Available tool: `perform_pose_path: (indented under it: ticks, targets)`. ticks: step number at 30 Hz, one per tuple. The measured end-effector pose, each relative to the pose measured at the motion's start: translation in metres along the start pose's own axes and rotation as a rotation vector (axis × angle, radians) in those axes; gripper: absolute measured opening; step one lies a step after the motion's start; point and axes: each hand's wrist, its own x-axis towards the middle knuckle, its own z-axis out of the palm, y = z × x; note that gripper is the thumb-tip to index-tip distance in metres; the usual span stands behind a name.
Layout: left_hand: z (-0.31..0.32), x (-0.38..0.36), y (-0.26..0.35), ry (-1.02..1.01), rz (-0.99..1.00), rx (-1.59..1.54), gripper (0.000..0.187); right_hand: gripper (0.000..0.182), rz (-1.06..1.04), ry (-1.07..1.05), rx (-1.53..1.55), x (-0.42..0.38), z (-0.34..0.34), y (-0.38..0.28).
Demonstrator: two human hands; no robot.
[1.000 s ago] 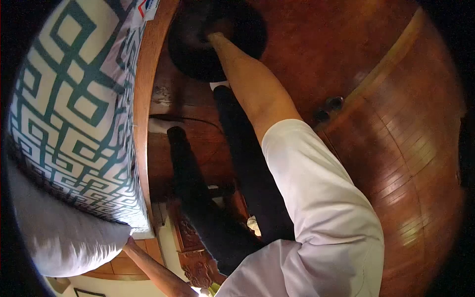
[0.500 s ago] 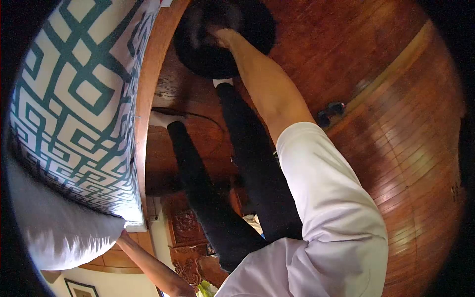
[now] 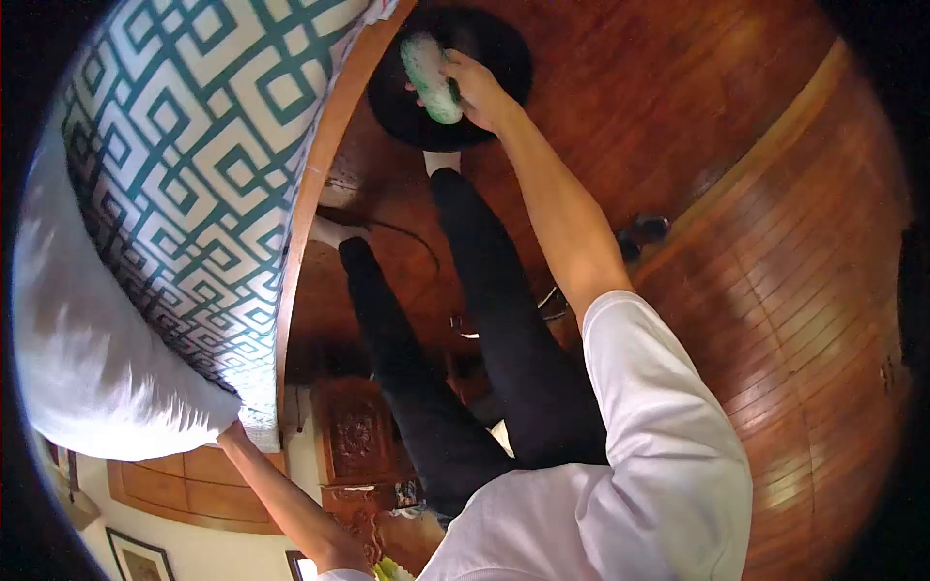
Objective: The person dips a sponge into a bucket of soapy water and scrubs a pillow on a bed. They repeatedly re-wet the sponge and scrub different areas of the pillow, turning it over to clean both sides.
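Observation:
My right hand (image 3: 475,89) is closed round an oblong green and white thing (image 3: 422,66) that looks like a brush; I cannot make out its exact kind. It is held over a round black object (image 3: 509,68) on the floor. At the lower left, my left hand (image 3: 230,431) is at the corner of a white pillow (image 3: 126,373), which hides its fingers and appears gripped by them. The pillow lies against a bed or seat cover with a green and white geometric pattern (image 3: 208,107).
A wooden edge (image 3: 315,184) borders the patterned cover. My black-trousered legs (image 3: 484,261) stand on the reddish wood floor (image 3: 668,107). A dark cable (image 3: 412,232) lies near my feet, and a small dark object (image 3: 644,234) rests to the right. A carved wooden cabinet (image 3: 356,431) stands behind.
My right hand has come up from the round black object and now shows the green and white thing. The pillow's far end has swung upward along the patterned cover.

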Motion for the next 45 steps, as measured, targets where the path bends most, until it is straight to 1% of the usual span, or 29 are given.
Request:
perform_pose_path:
  ticks: [2,4,5,9,11,12,14,15,17,20,24,26,28,29,30,31,32,33,34,35,36,37,39,40,41,42,43,44,45]
  targets:
    - [0.003,0.003,0.001,-0.009,0.006,-0.015,0.086,0.038,-0.098,0.029,-0.106,0.008,-0.006,0.011]
    - [0.009,0.003,0.001,-0.015,0.009,-0.036,0.086,0.037,-0.102,0.065,-0.163,0.021,-0.015,0.022]
    - [0.009,0.003,0.002,-0.019,0.013,-0.042,0.086,0.037,-0.100,0.109,-0.213,0.018,-0.008,0.018]
    - [0.011,0.006,0.003,-0.022,0.018,-0.064,0.086,0.041,-0.068,0.111,-0.262,0.003,0.000,-0.002]
    - [0.012,0.008,0.003,-0.019,0.019,-0.075,0.085,0.047,-0.114,0.193,-0.339,0.000,0.004,-0.008]
    - [0.011,0.008,0.002,-0.018,0.017,-0.081,0.085,0.047,-0.114,0.191,-0.345,-0.003,0.005,-0.011]
    - [0.012,0.009,0.001,-0.016,0.019,-0.089,0.085,0.053,-0.016,0.190,-0.208,-0.009,0.007,-0.018]
    - [0.010,0.009,0.001,-0.017,0.016,-0.092,0.085,0.053,-0.014,0.189,-0.212,-0.012,0.009,-0.021]
    - [0.010,0.009,0.000,-0.015,0.012,-0.097,0.085,0.051,-0.072,0.228,-0.446,-0.017,0.014,-0.027]
    - [0.008,0.009,0.000,-0.014,0.013,-0.115,0.085,0.045,-0.103,0.225,-0.514,-0.017,0.016,-0.038]
    - [0.009,0.009,-0.004,-0.016,0.015,-0.139,0.085,0.038,-0.145,0.210,-0.565,-0.009,0.001,-0.021]
    - [0.007,0.008,-0.004,-0.025,0.012,-0.170,0.084,0.035,-0.190,0.346,-0.441,-0.014,0.008,-0.015]
    - [-0.001,0.004,-0.006,-0.023,-0.002,-0.214,0.084,0.037,-0.180,0.256,-0.359,-0.048,0.011,-0.034]
    - [-0.011,-0.001,-0.008,-0.022,-0.007,-0.244,0.084,0.039,-0.202,0.337,-0.401,-0.069,0.026,-0.043]
    - [-0.019,-0.003,-0.008,-0.021,-0.012,-0.281,0.084,0.039,-0.324,0.315,-0.513,-0.081,0.012,-0.041]
    - [-0.027,-0.005,-0.009,-0.036,-0.020,-0.321,0.084,0.038,-0.297,0.384,-0.488,-0.124,0.054,-0.063]
    - [-0.032,-0.007,-0.014,-0.049,-0.020,-0.354,0.084,0.037,-0.371,0.417,-0.618,-0.136,0.049,-0.062]
    - [-0.038,-0.014,-0.016,-0.061,-0.026,-0.392,0.084,0.036,-0.431,0.315,-0.560,-0.159,0.064,-0.069]
    - [-0.044,-0.016,-0.020,-0.039,-0.014,-0.322,0.081,0.038,-0.445,0.274,-0.514,-0.188,0.099,-0.077]
    - [-0.028,-0.046,0.011,-0.024,0.043,-0.320,0.081,0.039,-0.463,0.245,-0.468,-0.212,0.130,-0.083]
    - [-0.035,-0.049,0.009,-0.119,-0.129,-0.473,0.081,0.039,-0.459,0.208,-0.473,-0.227,0.158,-0.083]
    - [-0.045,-0.046,-0.005,-0.145,-0.169,-0.444,0.083,0.039,-0.560,0.122,-0.588,-0.242,0.187,-0.080]
    - [-0.051,-0.058,-0.004,-0.182,-0.266,-0.272,0.086,0.039,-0.880,-0.073,-0.792,-0.262,0.247,-0.060]
    - [-0.051,-0.058,-0.006,-0.235,-0.347,-0.302,0.083,0.041,-0.979,-0.118,-0.857,-0.272,0.287,-0.046]
    - [-0.045,-0.063,0.000,-0.215,-0.331,-0.380,0.074,0.045,-1.017,-0.196,-0.953,-0.282,0.318,-0.032]
    - [-0.049,-0.059,-0.006,-0.285,-0.315,-0.417,0.068,0.044,-1.086,-0.256,-0.983,-0.286,0.346,-0.009]
    - [-0.056,-0.055,-0.012,-0.356,-0.298,-0.452,0.063,0.043,-1.230,-0.295,-1.003,-0.292,0.378,0.010]
    - [-0.062,-0.054,-0.005,-0.364,-0.297,-0.462,0.063,0.043,-1.237,-0.339,-1.050,-0.301,0.404,0.031]
    - [-0.068,-0.056,0.009,-0.411,-0.320,-0.533,0.055,0.057,-1.355,-0.391,-1.046,-0.303,0.429,0.054]
